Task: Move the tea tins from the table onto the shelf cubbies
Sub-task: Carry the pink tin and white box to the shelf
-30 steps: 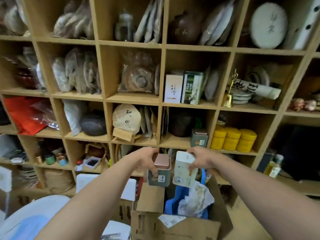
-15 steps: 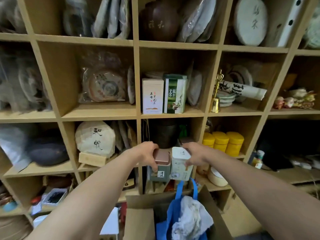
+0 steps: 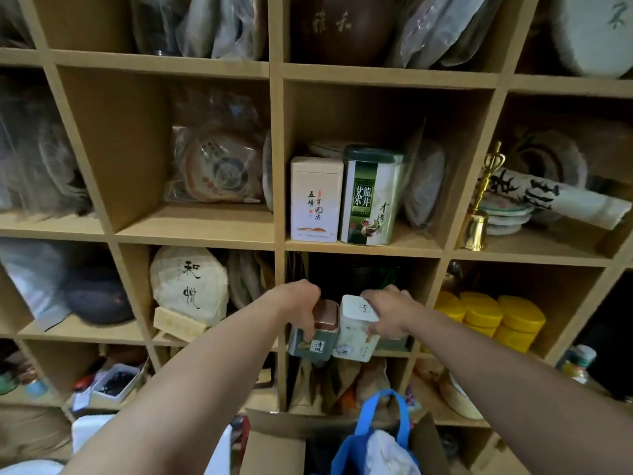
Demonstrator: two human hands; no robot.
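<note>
Both tins are now sitting higher and closer to the shelf (image 3: pixel 363 248) than a second ago, level with the front edge of the dark cubby under the two tall tea boxes (image 3: pixel 346 197). The left hand (image 3: pixel 298 303) is gripping the grey tin (image 3: pixel 317 337) with the copper lid; the right hand (image 3: pixel 387 313) is gripping the white tin (image 3: pixel 354 329). The tins are touching side by side. Yellow canisters (image 3: pixel 486 317) are standing in the cubby to the right, a blue bag (image 3: pixel 363 440) below.

The left hand (image 3: pixel 297 303) covers part of the grey tin (image 3: pixel 313 341). The right hand (image 3: pixel 388 311) covers the white tin's (image 3: pixel 354 332) side. Shelf (image 3: pixel 277 159) things at the left edge look blurry.
</note>
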